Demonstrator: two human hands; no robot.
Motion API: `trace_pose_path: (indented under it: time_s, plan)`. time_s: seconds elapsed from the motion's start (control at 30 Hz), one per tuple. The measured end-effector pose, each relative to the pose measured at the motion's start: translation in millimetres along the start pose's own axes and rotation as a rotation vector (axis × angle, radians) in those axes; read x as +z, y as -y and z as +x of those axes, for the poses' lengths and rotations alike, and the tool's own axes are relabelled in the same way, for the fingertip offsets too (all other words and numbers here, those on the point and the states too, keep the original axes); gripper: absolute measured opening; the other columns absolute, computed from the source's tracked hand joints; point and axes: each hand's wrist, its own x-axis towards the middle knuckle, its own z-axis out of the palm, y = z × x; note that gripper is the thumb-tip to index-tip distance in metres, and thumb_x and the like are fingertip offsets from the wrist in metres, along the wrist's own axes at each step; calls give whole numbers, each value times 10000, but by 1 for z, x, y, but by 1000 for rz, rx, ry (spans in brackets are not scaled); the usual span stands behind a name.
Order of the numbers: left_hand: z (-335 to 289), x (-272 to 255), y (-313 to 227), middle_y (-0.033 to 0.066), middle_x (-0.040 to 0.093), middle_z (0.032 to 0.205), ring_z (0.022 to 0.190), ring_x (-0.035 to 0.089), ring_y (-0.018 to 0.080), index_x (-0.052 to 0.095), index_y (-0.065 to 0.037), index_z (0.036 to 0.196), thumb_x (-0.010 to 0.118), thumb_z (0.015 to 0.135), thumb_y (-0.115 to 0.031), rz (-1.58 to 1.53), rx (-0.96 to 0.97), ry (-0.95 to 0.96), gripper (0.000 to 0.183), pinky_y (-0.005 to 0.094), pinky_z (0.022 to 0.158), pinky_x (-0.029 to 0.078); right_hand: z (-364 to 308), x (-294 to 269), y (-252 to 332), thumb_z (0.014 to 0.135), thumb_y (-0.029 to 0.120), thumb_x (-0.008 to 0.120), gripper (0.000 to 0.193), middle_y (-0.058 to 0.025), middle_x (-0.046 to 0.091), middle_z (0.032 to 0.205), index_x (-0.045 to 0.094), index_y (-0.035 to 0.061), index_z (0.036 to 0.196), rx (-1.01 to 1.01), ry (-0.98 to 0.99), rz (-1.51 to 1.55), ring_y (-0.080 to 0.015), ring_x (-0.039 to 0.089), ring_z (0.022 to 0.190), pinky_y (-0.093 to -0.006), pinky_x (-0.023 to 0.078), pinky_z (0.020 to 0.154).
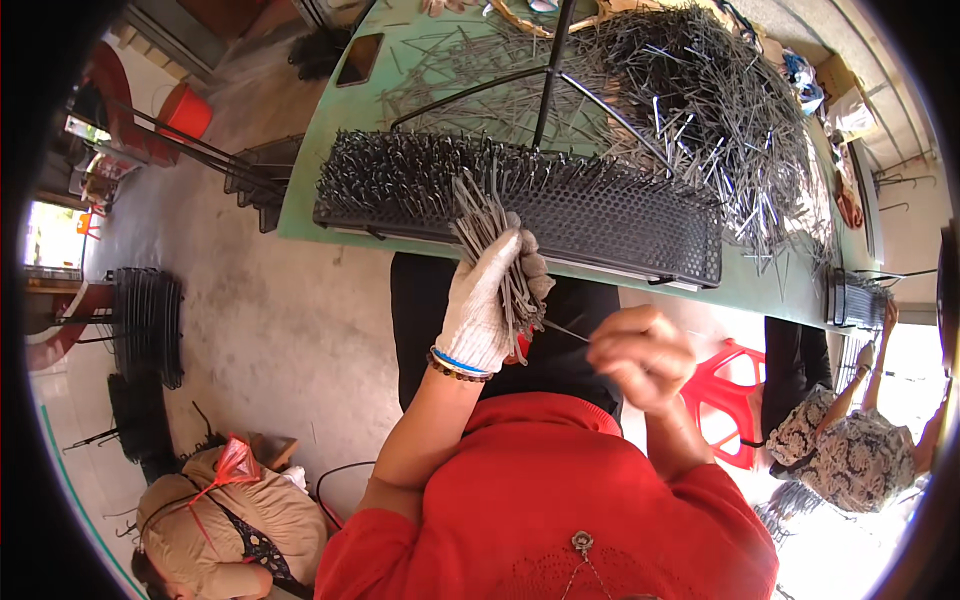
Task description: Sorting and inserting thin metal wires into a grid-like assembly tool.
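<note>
My left hand (482,305), in a white knit glove, is closed round a bundle of thin grey metal rods (480,215) that stick out above and below the fist. Bare, my right hand (643,357) is a little to the right and lower, its fingers pinched on one thin rod (568,331) that points toward the bundle. Beyond both hands a black perforated metal rack (630,235) lies along the table edge. Many dark rods (390,170) stand upright in its left and back holes, while bare holes show at the front right.
A big heap of loose rods (700,110) covers the right of the green table (325,185); a phone (360,60) lies at far left. A red stool (730,400) stands to my right. One person (235,520) sits at lower left, another (845,445) works at far right.
</note>
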Motion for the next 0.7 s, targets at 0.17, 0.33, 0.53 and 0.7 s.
trace_pose_path:
  time_s: [0.17,0.33,0.53,0.7]
  plan:
    - [0,-7,14,62,655,792,609,635,140,596,-36,1042,630,913,-124,291,-68,34,159,261,554,555,21,-15,-36,895,-41,594,393,-104,632,826,506,-40,1278,206,-418,-71,-157,602,672,-259,510,621]
    - [10,-35,44,47,653,809,583,626,128,591,-59,1017,668,888,-137,307,-268,-3,170,253,525,550,58,-4,-106,833,2,716,319,-70,695,917,639,-2,1143,251,-380,-344,-103,654,797,-249,523,744]
    - [11,-47,42,28,619,790,565,608,111,516,-89,1067,672,890,-175,509,-298,-6,251,255,494,526,64,9,-144,794,44,755,292,-74,690,829,680,47,1076,155,-245,-529,-141,650,741,-274,508,719]
    - [13,-59,33,12,587,765,553,589,97,461,-110,1123,662,895,-168,565,-272,58,310,250,491,520,64,13,-148,781,107,763,294,-35,673,799,688,84,1064,49,-139,-754,-195,584,742,-321,428,743]
